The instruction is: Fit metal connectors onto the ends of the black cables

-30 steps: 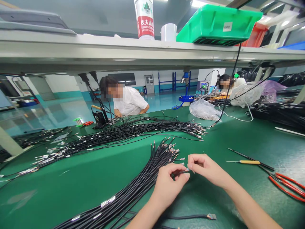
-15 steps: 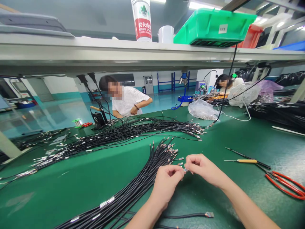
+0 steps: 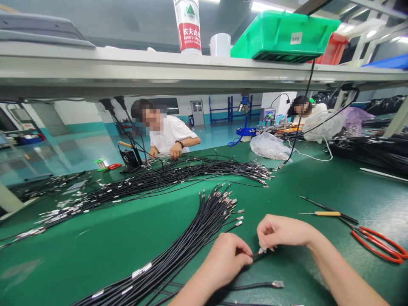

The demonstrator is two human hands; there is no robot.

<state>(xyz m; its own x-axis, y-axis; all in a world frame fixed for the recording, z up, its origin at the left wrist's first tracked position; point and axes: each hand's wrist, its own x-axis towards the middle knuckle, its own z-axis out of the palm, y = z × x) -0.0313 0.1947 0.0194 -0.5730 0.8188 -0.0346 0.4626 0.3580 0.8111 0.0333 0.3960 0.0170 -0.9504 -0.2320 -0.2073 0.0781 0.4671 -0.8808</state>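
Nr desk (image 3: 92, 246) front edge: our L hand (image 3: 227, 257) pinches cable (image 3: 256, 256), R hand (image 3: 283, 230) pinches connector (image 3: 262, 250); prob. light, bendy; hold behind connector.

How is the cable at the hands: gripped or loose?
Gripped: the left hand pinches the black cable behind its connector, by the right hand.

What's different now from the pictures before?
Both hands, left and right, moved closer to the person's body, and the right one went rightward too. Across the bench, another person's braceleted hand came into view.

The left hand still holds the black cable, the right stays at its tip. The yellow-handled pick still lies there.
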